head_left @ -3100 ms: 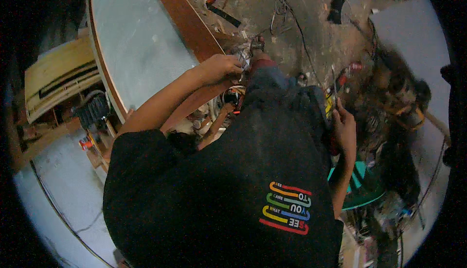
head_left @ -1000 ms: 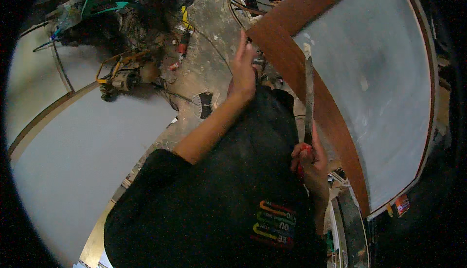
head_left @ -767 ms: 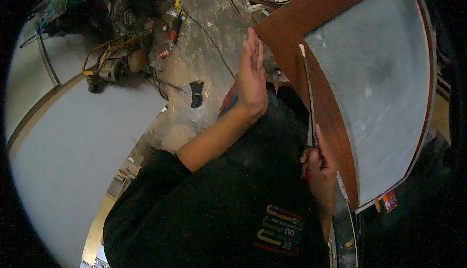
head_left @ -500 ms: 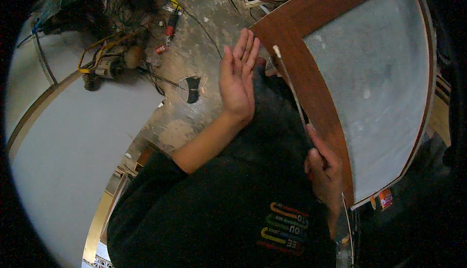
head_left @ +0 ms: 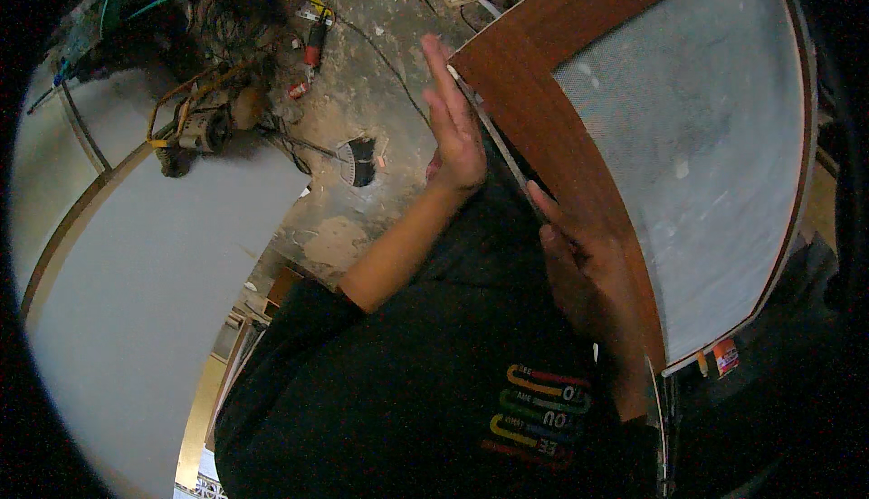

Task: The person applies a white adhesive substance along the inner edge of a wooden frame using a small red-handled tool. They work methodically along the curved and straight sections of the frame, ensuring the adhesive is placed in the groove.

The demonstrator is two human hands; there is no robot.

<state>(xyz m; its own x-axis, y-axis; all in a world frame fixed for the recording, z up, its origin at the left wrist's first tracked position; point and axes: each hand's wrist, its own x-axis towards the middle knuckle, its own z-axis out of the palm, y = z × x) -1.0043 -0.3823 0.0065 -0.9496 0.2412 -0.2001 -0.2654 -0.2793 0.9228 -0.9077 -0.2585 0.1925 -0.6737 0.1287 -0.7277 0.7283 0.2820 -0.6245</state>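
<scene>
A brown wood-look frame (head_left: 593,150) round a pale, finely textured panel (head_left: 688,128) stands on my right, its corner towards the middle of the view. My right hand (head_left: 579,259) is closed around the near end of a long, thin, file-like metal tool (head_left: 503,143), with a finger stretched along it. The tool lies along the frame's left edge, its pale tip close to the corner. By that tip my left hand (head_left: 457,128) is held up flat, fingers straight. Whether its palm touches the tool or the frame, I cannot tell.
On the left, a large white board (head_left: 154,291) spans the side. A power tool (head_left: 204,128) with a yellow cord rests at its far end. A red and black hand tool (head_left: 314,51) and a dark-toothed piece (head_left: 359,162) lie on the stained floor (head_left: 380,64). Cables clutter the back.
My right hand has pushed forward and left, bringing the tool along the frame's edge towards the corner. My left hand has turned edge-on and now meets the tool's tip area.
</scene>
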